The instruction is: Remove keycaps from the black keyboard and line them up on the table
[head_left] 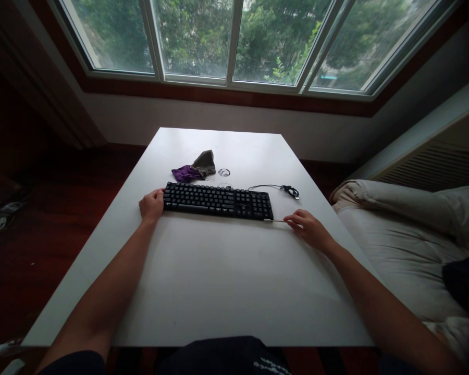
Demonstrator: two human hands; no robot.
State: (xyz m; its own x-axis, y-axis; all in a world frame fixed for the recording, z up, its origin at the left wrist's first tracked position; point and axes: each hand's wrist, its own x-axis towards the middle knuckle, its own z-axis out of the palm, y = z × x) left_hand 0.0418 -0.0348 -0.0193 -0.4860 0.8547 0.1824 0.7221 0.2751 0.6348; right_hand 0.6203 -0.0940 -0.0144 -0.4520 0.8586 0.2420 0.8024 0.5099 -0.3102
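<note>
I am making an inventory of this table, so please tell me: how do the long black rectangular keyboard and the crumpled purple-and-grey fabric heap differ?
The long black rectangular keyboard is straight-edged; the crumpled purple-and-grey fabric heap is irregular. The keyboard is much longer than the heap. The left hand holds the keyboard's end, while neither hand touches the heap. Both are on the white table.

A short, dark navy fabric sleeve above the bare left forearm; a dark cloth garment with small white lettering
</note>
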